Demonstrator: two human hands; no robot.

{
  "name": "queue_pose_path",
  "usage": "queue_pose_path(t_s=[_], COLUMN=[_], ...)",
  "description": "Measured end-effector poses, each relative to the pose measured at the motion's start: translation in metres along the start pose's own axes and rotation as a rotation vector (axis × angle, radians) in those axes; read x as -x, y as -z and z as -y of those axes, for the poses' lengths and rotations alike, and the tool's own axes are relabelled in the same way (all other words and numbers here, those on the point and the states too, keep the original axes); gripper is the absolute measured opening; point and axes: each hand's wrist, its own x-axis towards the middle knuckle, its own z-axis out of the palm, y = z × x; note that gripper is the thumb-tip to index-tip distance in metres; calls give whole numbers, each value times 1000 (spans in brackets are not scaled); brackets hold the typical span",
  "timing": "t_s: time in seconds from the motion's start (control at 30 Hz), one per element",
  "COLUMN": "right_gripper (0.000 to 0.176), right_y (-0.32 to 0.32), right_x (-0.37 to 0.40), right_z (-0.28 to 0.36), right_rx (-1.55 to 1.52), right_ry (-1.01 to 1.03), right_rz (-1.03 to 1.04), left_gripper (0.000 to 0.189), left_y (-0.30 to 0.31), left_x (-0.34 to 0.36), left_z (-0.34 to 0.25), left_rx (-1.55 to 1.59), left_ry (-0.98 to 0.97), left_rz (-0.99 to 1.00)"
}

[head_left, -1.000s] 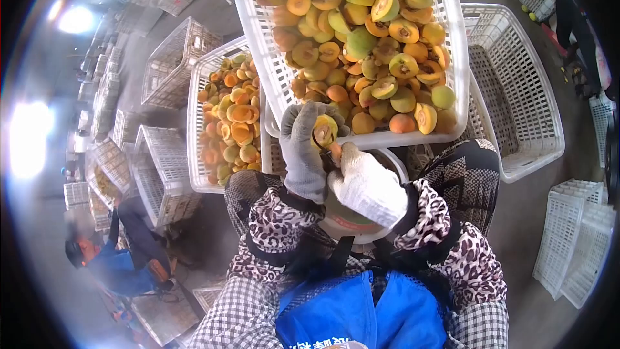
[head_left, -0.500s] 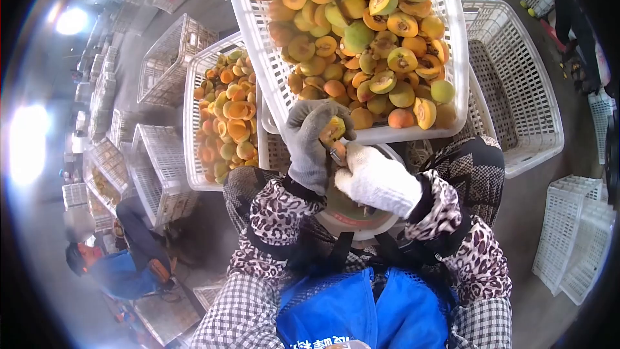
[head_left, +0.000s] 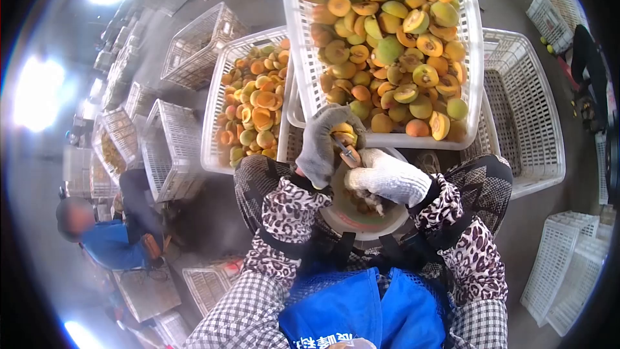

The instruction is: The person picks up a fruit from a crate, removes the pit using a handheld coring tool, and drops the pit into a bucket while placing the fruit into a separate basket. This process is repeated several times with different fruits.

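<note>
My left hand (head_left: 323, 145), in a grey glove, is closed around a halved yellow peach (head_left: 344, 132) with its orange flesh showing. In my white-gloved right hand (head_left: 394, 178) is a small wooden-handled pitting knife (head_left: 349, 156). Its metal end points up at the cut fruit; the exact tip is hard to make out. Below both hands, between my knees, stands a pale tub (head_left: 361, 229) with brownish bits inside, probably pits. Just beyond my hands, a white crate (head_left: 475, 58) is heaped with cut peaches (head_left: 387, 52).
Left of the heaped crate stands another white crate (head_left: 216, 116) holding orange peach halves (head_left: 261, 100). An empty crate (head_left: 529, 110) is on the right, with stacked crates (head_left: 562, 265) lower right. A person in blue (head_left: 116, 242) sits at the left among more crates (head_left: 171, 148).
My view has shifted, so the crates appear further right. My left hand has turned over the peach half, and the knife's handle and metal show more plainly beside it.
</note>
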Motion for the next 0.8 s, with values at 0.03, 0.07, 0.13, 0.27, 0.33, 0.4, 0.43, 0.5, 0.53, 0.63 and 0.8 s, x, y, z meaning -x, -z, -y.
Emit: queue_pose_path(t_s=[0.03,0.07,0.13,0.27,0.33,0.4,0.43,0.5,0.53,0.63,0.8], right_gripper=[19,17,16,14,19,30,31,37,37,35,31], right_y=[-1,-3,-8,-9,-11,-22,-21,-12,-13,-12,14], right_x=[2,5,7,4,8,9,12,25,30,46,45], right_z=[0,-2,-2,-5,-3,-25,-36,-51,-65,-85,-105], right_rx=[-177,-339,-374,-337,-120,76,271,406,629,893,1408], right_ry=[-87,-94,-84,-48,76,182,265,209,154,108,-107], right_rz=[104,191,206,260,250,111,40,-37,-151,-346,134], left_gripper=[20,19,18,18,19,18,17,16,20,27,9], left_y=[0,6,9,9,17,27,44,78,94,146,57], left_x=[3,1,3,15,10,9,17,15,2,-22,-109], left_z=[-2,-1,-2,2,10,8,4,-9,-5,6,-2], left_rx=[7,130,279,359,694,804,75,-701,99,-1309,-1717], left_ry=[23,153,207,152,317,406,44,-310,50,-423,-252], left_rz=[-41,9,48,-3,-181,-302,-126,-237,-562,-736,128])
